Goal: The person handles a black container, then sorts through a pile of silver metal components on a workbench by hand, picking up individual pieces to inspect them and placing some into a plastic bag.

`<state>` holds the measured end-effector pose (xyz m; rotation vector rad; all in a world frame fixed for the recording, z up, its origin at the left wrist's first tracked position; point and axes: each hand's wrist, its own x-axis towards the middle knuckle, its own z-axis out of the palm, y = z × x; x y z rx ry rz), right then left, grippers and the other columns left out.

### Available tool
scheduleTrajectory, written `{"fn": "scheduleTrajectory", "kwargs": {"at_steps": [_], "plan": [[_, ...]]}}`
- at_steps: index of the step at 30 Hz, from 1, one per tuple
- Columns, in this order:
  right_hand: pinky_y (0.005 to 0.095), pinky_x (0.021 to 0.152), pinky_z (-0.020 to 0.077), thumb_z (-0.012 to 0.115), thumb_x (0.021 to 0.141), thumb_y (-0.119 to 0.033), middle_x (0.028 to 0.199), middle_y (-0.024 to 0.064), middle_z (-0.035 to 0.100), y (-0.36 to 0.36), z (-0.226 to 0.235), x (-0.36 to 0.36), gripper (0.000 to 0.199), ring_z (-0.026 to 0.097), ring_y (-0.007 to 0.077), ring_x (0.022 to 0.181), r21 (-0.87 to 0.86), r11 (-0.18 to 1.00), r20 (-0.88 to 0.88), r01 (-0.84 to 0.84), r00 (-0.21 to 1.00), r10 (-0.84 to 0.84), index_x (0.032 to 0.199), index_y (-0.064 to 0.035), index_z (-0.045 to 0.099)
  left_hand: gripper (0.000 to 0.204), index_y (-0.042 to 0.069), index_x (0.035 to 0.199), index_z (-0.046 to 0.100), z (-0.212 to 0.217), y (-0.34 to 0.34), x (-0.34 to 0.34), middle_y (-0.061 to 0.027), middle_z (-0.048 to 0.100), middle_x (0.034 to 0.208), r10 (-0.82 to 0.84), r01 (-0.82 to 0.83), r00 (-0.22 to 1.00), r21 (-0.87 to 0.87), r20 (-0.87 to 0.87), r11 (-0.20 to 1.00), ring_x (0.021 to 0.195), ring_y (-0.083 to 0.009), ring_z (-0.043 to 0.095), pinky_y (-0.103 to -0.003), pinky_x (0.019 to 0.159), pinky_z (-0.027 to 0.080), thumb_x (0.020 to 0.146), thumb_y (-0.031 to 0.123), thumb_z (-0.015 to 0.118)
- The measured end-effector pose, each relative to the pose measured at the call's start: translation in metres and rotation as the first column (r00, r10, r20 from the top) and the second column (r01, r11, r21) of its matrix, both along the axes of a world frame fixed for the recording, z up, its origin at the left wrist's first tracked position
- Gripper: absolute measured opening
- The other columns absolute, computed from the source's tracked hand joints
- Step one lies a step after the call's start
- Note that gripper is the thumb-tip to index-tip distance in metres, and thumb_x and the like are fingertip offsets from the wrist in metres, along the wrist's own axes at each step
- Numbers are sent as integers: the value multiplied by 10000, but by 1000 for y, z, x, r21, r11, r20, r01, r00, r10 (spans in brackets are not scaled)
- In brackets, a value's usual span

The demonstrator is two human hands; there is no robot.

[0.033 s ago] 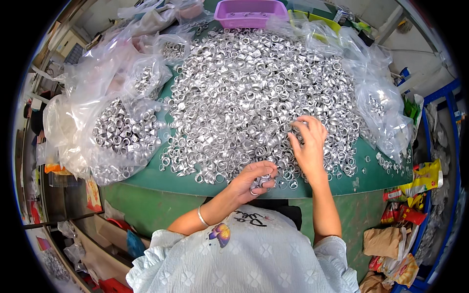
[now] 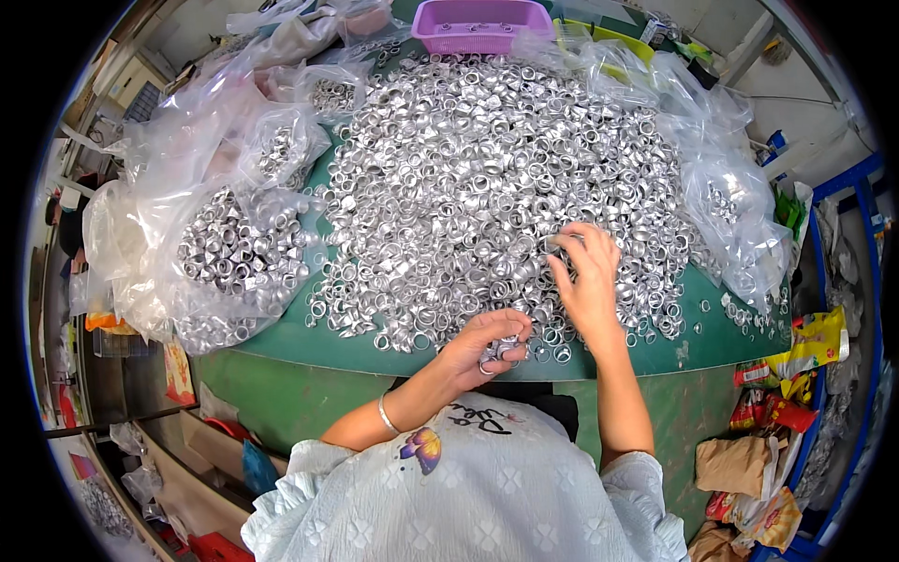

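Note:
A wide heap of silver metal rings [image 2: 468,178] covers the middle of the green table [image 2: 375,361]. My left hand [image 2: 482,347] is palm up at the near edge of the heap, its fingers curled round several rings. More loose rings lie just beside it. Over the right part of the heap, my right hand [image 2: 590,281] reaches down with bent fingers. A small silver ring [image 2: 551,244] appears at its thumb and fingertips, partly hidden by them.
Clear plastic bags of rings lie on the left [image 2: 239,253] and right [image 2: 735,206] of the heap. A purple basket [image 2: 482,28] stands at the far edge, beside a yellow-green container [image 2: 623,42]. Blue shelving [image 2: 866,197] with packages stands at right.
My right hand has shifted slightly to the left over the heap. My left hand stays in place.

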<state>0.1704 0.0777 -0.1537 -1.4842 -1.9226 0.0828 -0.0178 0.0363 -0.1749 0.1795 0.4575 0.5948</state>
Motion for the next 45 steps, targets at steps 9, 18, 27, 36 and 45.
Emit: {"fn": "scheduleTrajectory", "kwargs": {"at_steps": [9, 18, 27, 36, 45], "plan": [[470, 952, 289, 677, 741, -107, 1051, 77, 542, 9, -7, -15, 137, 463, 276, 1060, -5, 1000, 160, -27, 987, 27, 866, -65, 637, 116, 21, 955, 564, -2, -2, -5, -57, 489, 817, -19, 19, 1000, 45, -4, 999, 585, -95, 431, -150, 348, 270, 874, 103, 574], [370, 880, 370, 702, 739, -134, 1047, 76, 570, -4, 4, -38, 218, 495, 268, 1047, -39, 943, -201, -330, 927, 316, 924, -45, 626, 124, 16, 959, 559, -3, -5, -8, -59, 506, 835, -16, 19, 999, 59, -50, 998, 587, -90, 427, -149, 352, 249, 874, 106, 569], [455, 938, 286, 701, 697, -77, 986, 42, 561, -1, -2, -23, 212, 512, 232, 1033, -26, 976, 110, -216, 970, 218, 869, -83, 576, 106, 28, 949, 573, -6, -8, -20, -47, 522, 830, 6, -6, 1000, 52, 3, 999, 580, -85, 443, -149, 351, 247, 872, 100, 573], [429, 954, 272, 722, 730, -171, 1115, 78, 537, 8, 7, -57, 374, 465, 272, 1102, 17, 996, 140, -91, 986, 88, 1058, -60, 580, 81, 17, 922, 584, -6, -13, -41, -47, 523, 793, 75, -73, 996, 37, -39, 997, 550, -89, 450, -161, 334, 240, 865, 69, 562], [496, 944, 288, 686, 768, -178, 1053, 77, 538, 10, 6, -68, 237, 477, 263, 1071, -115, 976, 343, -184, 915, 213, 979, -94, 619, 97, 9, 937, 584, -8, -19, -71, -53, 523, 794, 168, -167, 986, 22, -22, 986, 557, -95, 457, -166, 342, 244, 860, 66, 569]]}}
